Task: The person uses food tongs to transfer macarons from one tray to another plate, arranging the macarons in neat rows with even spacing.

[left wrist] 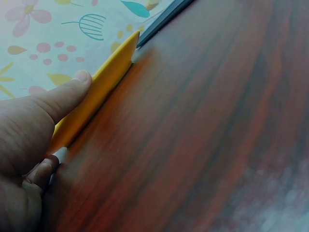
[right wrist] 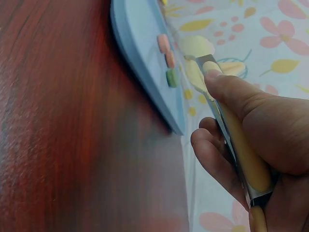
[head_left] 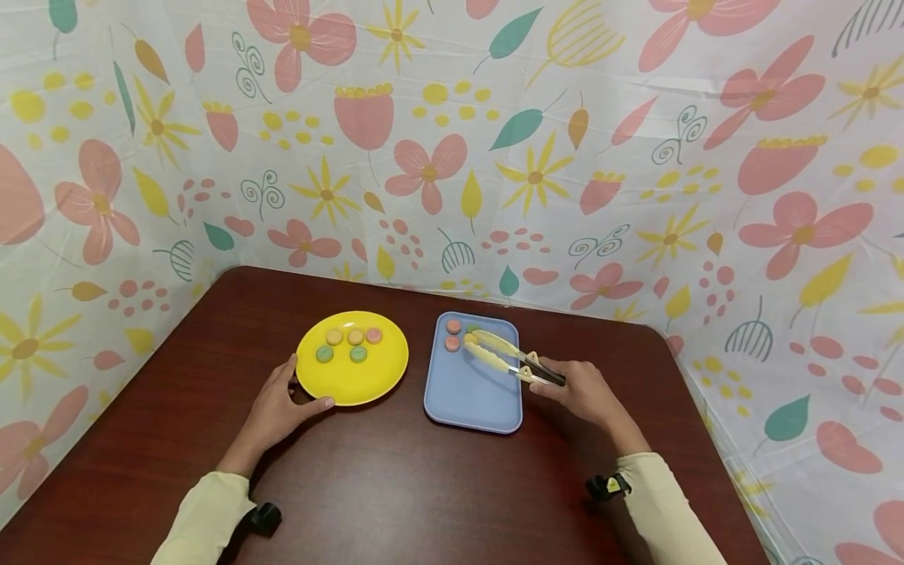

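My left hand [head_left: 277, 408] holds the near-left rim of a round yellow plate [head_left: 346, 382], its thumb at the edge in the left wrist view and other fingers low beside it. Several small macarons lie on the plate: beige, green and one pink macaron [head_left: 374, 336]. My right hand [head_left: 582, 391] grips tongs [head_left: 489, 358] with cream tips and metal arms. The tips reach over the blue tray [head_left: 469, 396], beside a green macaron [right wrist: 172, 77] in its far part. Two pink macarons [head_left: 452, 343] lie left of the tips. I cannot tell whether the tips touch the green one.
The plate and tray stand side by side on a dark brown wooden table [head_left: 381, 486], with a gap between them. A flower-patterned cloth [head_left: 438, 227] hangs behind the table and along its sides. Black wrist straps [head_left: 607, 486] sit on both sleeves.
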{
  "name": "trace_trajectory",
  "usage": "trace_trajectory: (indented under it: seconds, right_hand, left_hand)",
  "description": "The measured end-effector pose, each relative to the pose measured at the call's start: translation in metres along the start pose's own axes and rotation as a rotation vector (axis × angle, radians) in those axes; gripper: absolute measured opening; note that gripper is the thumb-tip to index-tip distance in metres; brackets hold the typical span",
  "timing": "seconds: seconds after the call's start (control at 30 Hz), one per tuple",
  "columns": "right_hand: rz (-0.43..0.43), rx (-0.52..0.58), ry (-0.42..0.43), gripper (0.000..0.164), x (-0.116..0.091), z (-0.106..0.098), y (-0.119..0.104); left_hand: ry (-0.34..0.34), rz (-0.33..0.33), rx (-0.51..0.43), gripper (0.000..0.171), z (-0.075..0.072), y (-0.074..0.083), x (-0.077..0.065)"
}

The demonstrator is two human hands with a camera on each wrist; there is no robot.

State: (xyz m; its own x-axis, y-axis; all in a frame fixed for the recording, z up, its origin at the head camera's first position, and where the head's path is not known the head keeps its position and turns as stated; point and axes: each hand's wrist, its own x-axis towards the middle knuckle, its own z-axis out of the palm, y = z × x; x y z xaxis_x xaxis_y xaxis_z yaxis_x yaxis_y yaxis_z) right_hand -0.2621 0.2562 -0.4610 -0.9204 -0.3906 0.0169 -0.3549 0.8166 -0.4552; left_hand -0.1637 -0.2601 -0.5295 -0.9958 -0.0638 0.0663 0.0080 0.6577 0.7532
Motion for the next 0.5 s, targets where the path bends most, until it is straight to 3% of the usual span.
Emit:
trace_trajectory:
  seconds: [0.5]
  right_hand:
    - [-0.129,0.002,0.056,0.063,0.008,-0.018,-0.037]
  left_hand:
    - [0.004,0.011,-0.003,0.123,0.0,-0.002,0.0]
